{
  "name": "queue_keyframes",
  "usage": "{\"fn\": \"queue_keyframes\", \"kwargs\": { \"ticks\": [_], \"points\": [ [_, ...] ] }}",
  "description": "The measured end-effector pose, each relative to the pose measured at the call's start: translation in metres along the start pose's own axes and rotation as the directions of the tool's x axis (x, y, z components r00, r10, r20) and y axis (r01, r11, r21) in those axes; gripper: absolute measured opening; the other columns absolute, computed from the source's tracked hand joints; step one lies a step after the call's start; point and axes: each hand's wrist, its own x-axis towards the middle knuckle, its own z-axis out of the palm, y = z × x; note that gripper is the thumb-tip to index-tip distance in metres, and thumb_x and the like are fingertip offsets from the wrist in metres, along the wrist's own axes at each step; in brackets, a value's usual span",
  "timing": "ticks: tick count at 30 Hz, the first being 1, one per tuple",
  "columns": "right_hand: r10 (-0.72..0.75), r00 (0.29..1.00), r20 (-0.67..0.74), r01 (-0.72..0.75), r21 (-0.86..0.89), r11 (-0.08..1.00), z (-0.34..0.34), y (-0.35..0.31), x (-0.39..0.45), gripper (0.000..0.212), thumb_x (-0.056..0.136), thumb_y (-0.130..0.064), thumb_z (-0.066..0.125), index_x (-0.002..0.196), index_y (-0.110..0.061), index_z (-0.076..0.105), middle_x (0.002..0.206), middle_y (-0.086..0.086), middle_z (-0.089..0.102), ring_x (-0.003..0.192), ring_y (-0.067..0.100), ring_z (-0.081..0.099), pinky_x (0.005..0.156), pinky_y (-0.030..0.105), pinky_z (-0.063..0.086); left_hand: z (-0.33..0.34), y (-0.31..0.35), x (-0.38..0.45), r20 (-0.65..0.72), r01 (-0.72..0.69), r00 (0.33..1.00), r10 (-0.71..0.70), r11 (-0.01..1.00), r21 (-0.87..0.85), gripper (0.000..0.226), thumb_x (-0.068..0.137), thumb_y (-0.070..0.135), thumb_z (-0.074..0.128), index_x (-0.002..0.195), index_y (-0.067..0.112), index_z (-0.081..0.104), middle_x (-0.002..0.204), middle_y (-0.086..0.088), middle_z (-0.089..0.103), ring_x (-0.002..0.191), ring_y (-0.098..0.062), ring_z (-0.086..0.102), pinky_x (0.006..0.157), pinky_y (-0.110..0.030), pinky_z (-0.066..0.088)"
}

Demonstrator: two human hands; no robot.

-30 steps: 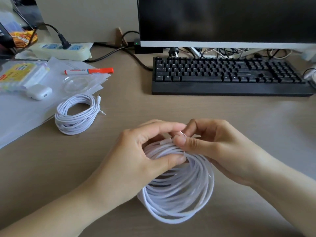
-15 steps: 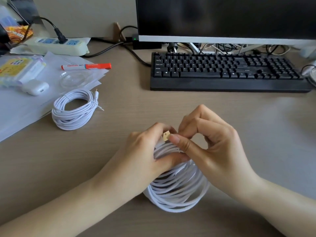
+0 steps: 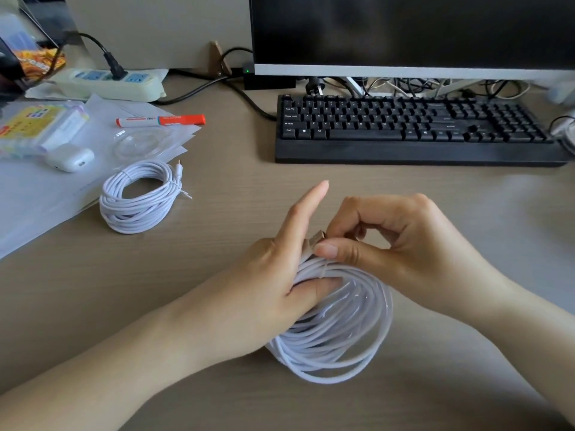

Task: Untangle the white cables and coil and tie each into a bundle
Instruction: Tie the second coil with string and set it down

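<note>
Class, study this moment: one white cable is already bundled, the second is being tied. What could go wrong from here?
1. The left hand grips the coil with its thumb only at the top; the lower loops could spring apart.
2. The right hand pinches the plug end; if it slips, the wrap may unwind.

Two bare hands, the left hand (image 3: 273, 284) and right hand (image 3: 404, 244), on bare forearms; short unpainted fingernails, sleeves out of view.

Lighting: soft, even daylight; faint shadows on worktop (image 3: 217, 237). Wide-angle bowing at edges; far right corner blurred.
</note>
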Motion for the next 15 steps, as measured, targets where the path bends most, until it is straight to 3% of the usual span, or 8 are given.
{"fn": "queue_keyframes", "kwargs": {
  "ticks": [3,6,8,11,13,15],
  "points": [
    [-0.172,0.984,0.038,0.176,-0.171,0.969,-0.004,0.004,0.003,0.021,0.085,-0.026,0.062,0.084,-0.006,0.068,0.076,-0.002,0.067,0.066,0.011,0.061,0.061,0.028,0.049,-0.004,-0.004,0.003,0.038,0.015,0.999,-0.01,0.987,-0.157,0.084,0.074,0.053,0.058,0.136,0.06,0.002,0.103,0.027,0.063,0.101,0.01,0.057,0.087,-0.004,0.038],
    [-0.26,0.965,0.041,0.263,-0.211,0.942,-0.002,0.008,0.002,0.018,0.087,-0.02,0.061,0.083,-0.002,0.063,0.079,-0.006,0.06,0.066,0.008,0.057,0.06,0.023,0.047,-0.004,-0.006,0.005,0.041,0.01,0.999,-0.004,0.987,-0.159,0.083,0.07,0.054,0.061,0.136,0.055,0.011,0.105,0.022,0.064,0.1,0.005,0.059,0.088,-0.01,0.042],
    [-0.223,0.975,0.006,0.222,-0.158,0.962,0.003,0.012,0.0,0.02,0.087,-0.023,0.061,0.087,-0.002,0.06,0.079,-0.005,0.061,0.066,0.011,0.057,0.06,0.027,0.048,-0.004,-0.005,0.005,0.029,0.022,0.999,-0.019,0.996,-0.087,0.083,0.074,0.048,0.062,0.134,0.058,0.006,0.099,0.022,0.063,0.092,0.005,0.06,0.083,-0.006,0.041],
    [-0.147,0.989,0.012,0.147,-0.084,0.986,0.006,0.013,0.0,0.028,0.087,-0.027,0.06,0.104,-0.005,0.059,0.077,0.004,0.061,0.066,0.02,0.057,0.06,0.035,0.048,-0.005,-0.004,0.004,0.039,0.038,0.999,-0.038,0.999,-0.008,0.089,0.081,0.042,0.061,0.129,0.067,-0.01,0.101,0.025,0.06,0.097,0.011,0.055,0.086,-0.001,0.035],
    [-0.185,0.982,0.048,0.19,-0.145,0.971,0.005,0.011,0.001,0.026,0.088,-0.025,0.06,0.105,-0.005,0.064,0.082,0.001,0.064,0.069,0.011,0.059,0.064,0.027,0.049,-0.006,-0.002,0.004,0.061,0.058,0.997,-0.056,0.998,-0.035,0.095,0.082,0.039,0.061,0.126,0.066,-0.019,0.108,0.036,0.053,0.101,0.017,0.051,0.084,0.002,0.033],
    [-0.219,0.975,0.044,0.223,-0.219,0.95,0.006,0.009,0.001,0.021,0.089,-0.021,0.059,0.097,-0.003,0.067,0.083,-0.002,0.063,0.069,0.003,0.055,0.066,0.015,0.045,-0.006,-0.003,0.006,0.07,0.066,0.996,-0.059,0.992,-0.104,0.1,0.082,0.032,0.065,0.128,0.063,-0.018,0.104,0.033,0.057,0.096,0.012,0.057,0.084,-0.002,0.038]
  ]
}}
